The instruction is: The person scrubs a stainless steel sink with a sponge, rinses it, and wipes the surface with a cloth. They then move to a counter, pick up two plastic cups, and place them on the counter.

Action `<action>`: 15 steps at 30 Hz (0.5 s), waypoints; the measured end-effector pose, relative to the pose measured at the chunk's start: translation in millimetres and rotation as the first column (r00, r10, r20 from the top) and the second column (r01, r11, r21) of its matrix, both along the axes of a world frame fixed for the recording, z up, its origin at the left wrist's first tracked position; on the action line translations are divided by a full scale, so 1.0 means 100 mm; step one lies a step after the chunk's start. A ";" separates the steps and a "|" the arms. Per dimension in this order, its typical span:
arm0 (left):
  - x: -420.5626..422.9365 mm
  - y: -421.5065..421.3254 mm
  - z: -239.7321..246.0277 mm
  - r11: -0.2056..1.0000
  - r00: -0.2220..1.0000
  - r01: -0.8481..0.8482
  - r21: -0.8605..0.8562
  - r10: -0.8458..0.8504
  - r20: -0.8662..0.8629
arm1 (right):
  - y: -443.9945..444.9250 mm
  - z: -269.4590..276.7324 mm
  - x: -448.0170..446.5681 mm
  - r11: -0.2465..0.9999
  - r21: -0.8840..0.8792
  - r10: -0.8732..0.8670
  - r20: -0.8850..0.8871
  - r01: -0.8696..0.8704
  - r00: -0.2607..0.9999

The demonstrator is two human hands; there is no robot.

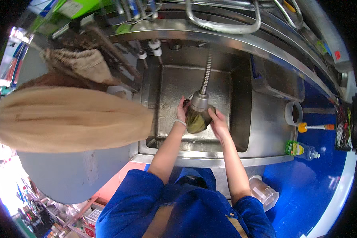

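Observation:
Over the metal sink basin (178, 80), both my hands hold an olive-green, wet-looking piece of fabric (197, 120). My left hand (182, 110) grips its left side; a pale band circles that wrist. On the right edge, my right hand (218, 120) has its thumb on top and its other fingers mostly hidden beneath. The faucet's spray head (200, 101), on a coiled metal hose (207, 73), hangs directly above the fabric and covers part of it. A dark round thing beside my left fingertips is too unclear to name.
Left of the basin lies a large tan cloth-covered form (71, 119). On the right are a rectangular plastic tub (279, 77), a white cup (293, 113), a brush with an orange head (315, 127) and a dish soap bottle (302, 150). A metal rack rail (226, 28) crosses the back.

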State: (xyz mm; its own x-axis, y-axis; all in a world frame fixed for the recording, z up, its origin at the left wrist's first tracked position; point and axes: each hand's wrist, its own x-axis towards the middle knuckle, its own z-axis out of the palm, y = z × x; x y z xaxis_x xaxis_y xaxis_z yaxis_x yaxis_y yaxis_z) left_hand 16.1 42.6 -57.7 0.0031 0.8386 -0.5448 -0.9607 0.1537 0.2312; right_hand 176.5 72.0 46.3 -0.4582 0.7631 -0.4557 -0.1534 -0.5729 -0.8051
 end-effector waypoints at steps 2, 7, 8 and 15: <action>0.13 0.03 0.10 0.992 0.986 0.087 0.094 -0.099 0.132 | 0.30 -0.22 0.12 0.913 0.390 -0.051 0.397 -0.118 0.916; 0.29 0.06 0.47 0.956 0.765 0.213 -0.200 -0.290 -0.574 | 0.51 -0.72 0.01 0.986 -0.019 -0.163 0.113 0.166 0.980; 0.26 0.10 0.49 0.965 0.724 0.227 -0.135 -0.259 -0.640 | 0.41 -0.76 -0.10 0.965 -0.156 -0.221 -0.063 0.209 0.973; -0.20 0.27 0.06 0.994 0.479 0.105 0.039 -0.016 -0.878 | -0.24 -0.41 -0.64 0.836 -0.537 -0.373 -0.405 0.112 0.835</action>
